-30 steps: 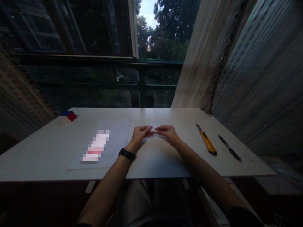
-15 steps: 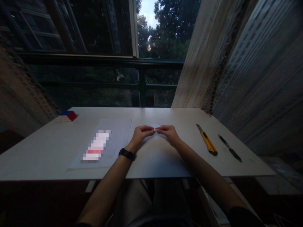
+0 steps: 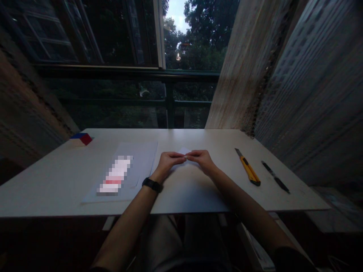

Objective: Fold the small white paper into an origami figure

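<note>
White paper, small and perhaps folded, is over the middle of the desk, between the left hand and the right hand. Fingers of both hands pinch it, their tips close together. I judge the handwork is in progress; how many folds are done or left, I cannot tell. Cutter and pen lie apart, at right.

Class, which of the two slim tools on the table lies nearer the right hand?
The yellow utility knife, its blade extended; the black pen lies farther right.
</note>
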`<state>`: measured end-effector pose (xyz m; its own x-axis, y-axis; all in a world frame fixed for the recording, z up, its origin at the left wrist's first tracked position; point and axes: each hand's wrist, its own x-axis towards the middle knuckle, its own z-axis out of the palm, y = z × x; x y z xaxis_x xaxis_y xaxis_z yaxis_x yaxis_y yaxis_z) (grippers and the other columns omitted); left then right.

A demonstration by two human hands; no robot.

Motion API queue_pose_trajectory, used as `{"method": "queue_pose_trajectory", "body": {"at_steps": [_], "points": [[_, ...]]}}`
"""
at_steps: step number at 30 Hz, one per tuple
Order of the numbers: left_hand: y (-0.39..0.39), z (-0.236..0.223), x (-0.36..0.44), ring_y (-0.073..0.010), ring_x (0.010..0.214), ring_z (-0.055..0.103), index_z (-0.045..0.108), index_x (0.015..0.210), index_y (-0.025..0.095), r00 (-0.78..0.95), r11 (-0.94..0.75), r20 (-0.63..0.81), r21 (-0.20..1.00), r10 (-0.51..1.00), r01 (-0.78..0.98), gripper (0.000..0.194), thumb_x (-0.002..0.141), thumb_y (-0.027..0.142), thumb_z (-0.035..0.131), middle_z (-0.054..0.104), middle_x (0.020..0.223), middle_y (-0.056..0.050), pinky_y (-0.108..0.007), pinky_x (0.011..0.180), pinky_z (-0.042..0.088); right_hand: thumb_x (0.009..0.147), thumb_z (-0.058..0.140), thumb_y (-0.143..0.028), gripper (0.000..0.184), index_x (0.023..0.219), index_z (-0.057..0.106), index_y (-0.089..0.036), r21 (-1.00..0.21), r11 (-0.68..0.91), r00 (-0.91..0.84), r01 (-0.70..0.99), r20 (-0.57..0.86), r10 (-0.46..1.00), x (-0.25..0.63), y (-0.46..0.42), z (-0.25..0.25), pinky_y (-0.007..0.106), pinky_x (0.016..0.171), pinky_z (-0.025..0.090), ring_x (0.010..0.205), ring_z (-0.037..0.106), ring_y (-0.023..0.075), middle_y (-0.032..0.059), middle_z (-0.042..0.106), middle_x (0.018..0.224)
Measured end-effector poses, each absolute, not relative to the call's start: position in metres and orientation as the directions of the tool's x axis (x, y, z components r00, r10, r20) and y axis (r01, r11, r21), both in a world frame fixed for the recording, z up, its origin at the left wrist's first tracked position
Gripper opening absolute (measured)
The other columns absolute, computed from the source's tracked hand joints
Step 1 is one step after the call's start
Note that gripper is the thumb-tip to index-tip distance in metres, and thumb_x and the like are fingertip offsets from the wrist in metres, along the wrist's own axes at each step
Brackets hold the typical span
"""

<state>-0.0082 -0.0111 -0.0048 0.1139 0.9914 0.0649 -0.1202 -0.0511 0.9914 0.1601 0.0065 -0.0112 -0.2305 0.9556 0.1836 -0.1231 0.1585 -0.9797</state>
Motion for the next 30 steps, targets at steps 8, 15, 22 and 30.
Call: {"method": "queue_pose_trajectory", "body": {"at_steps": [8, 15, 22, 30], "points": [[-0.0146, 0.0008, -0.0071, -0.0166, 0.063, 0.063, 0.072, 0.073, 0.01, 0.098, -0.038, 0.046, 0.996, 0.994, -0.079, 0.031, 0.047, 0.026, 0.081, 0.07, 0.069, -0.009, -0.03, 0.068, 0.049, 0.046, 0.081, -0.025, 0.027, 0.071, 0.073, -0.017, -0.986, 0.083, -0.268, -0.148, 0.121, 0.956, 0.1646, 0.01, -0.0137, 0.031, 0.067, 0.046, 0.062, 0.061, 0.0151, 0.0029, 0.069, 0.067], [-0.0155, 0.0025, -0.0067, -0.0163, 0.06, 0.063, 0.071, 0.07, 0.01, 0.094, -0.038, 0.048, 0.994, 0.994, -0.104, 0.028, 0.046, 0.023, 0.081, 0.069, 0.063, -0.007, -0.03, 0.066, 0.05, 0.042, 0.082, -0.023, 0.028, 0.068, 0.072, -0.017, -0.984, 0.068, -0.253, -0.162, 0.108, 0.961, 0.1653, 0.0119, -0.0155, 0.03, 0.066, 0.046, 0.06, 0.06, 0.0143, 0.0024, 0.068, 0.064], [-0.0118, -0.0011, -0.0078, -0.017, 0.058, 0.062, 0.072, 0.067, 0.012, 0.065, -0.085, 0.087, 0.996, 0.994, -0.035, 0.025, 0.046, 0.023, 0.079, 0.068, 0.061, -0.007, -0.031, 0.064, 0.05, 0.04, 0.082, -0.025, 0.031, 0.067, 0.071, -0.015, -0.99, 0.053, -0.258, -0.133, 0.087, 0.962, 0.1647, 0.0094, -0.0102, 0.031, 0.063, 0.048, 0.058, 0.06, 0.0143, 0.0035, 0.068, 0.063], [-0.0096, -0.0025, -0.0081, -0.0165, 0.059, 0.062, 0.071, 0.064, 0.013, 0.057, -0.115, 0.115, 0.993, 0.992, 0.003, 0.021, 0.046, 0.021, 0.079, 0.068, 0.061, -0.006, -0.03, 0.066, 0.048, 0.041, 0.081, -0.027, 0.028, 0.064, 0.071, -0.015, -0.991, 0.078, -0.229, -0.11, 0.101, 0.968, 0.1627, 0.0102, -0.0133, 0.03, 0.063, 0.046, 0.058, 0.059, 0.0143, 0.0033, 0.068, 0.062]]}}
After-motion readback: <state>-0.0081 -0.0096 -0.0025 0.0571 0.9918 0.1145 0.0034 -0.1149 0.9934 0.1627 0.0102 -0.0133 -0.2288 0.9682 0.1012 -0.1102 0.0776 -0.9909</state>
